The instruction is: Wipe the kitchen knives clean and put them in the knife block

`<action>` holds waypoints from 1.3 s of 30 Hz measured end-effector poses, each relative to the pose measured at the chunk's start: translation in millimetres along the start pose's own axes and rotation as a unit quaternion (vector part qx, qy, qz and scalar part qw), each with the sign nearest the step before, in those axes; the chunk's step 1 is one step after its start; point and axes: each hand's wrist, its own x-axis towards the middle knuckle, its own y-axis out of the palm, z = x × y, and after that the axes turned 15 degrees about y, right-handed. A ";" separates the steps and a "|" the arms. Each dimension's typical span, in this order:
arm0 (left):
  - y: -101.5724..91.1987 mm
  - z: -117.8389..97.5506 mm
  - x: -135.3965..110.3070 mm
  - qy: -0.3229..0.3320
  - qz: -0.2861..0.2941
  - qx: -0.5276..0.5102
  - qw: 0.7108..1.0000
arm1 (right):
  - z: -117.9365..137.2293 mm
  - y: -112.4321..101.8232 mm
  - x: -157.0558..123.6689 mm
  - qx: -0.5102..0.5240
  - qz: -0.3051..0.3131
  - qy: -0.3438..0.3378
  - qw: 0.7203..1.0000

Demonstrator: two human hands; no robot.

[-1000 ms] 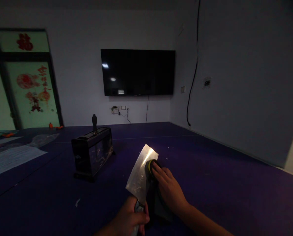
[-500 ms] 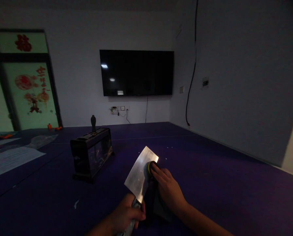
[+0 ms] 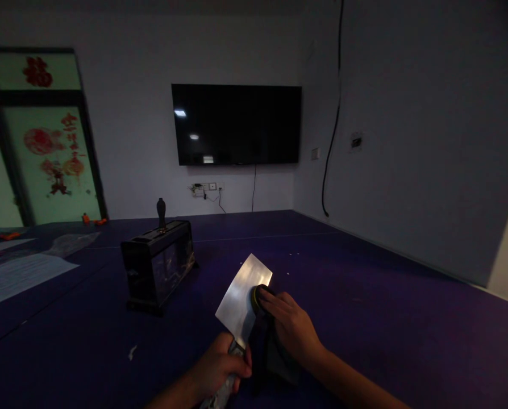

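Observation:
My left hand is wrapped round the handle of a broad steel cleaver, whose blade points up and away from me. My right hand presses down on a dark sharpener with a yellow-ringed black end that stands on the purple surface right beside the blade. The blade's right edge sits against that yellow-ringed end. The lower part of the sharpener is hidden under my right hand.
A black knife block with one dark handle sticking up stands to the left, behind the cleaver. Papers and plastic lie at the far left. A wall-mounted TV and a decorated glass door are behind.
The cleaver has slid slightly back and down toward me against the sharpener, and my left hand has dropped a little lower. My right hand stays on the sharpener.

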 end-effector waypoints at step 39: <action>1.4 -11.0 -5.4 -0.036 -0.002 0.052 0.998 | 5.4 -4.3 0.0 0.033 0.007 0.039 0.999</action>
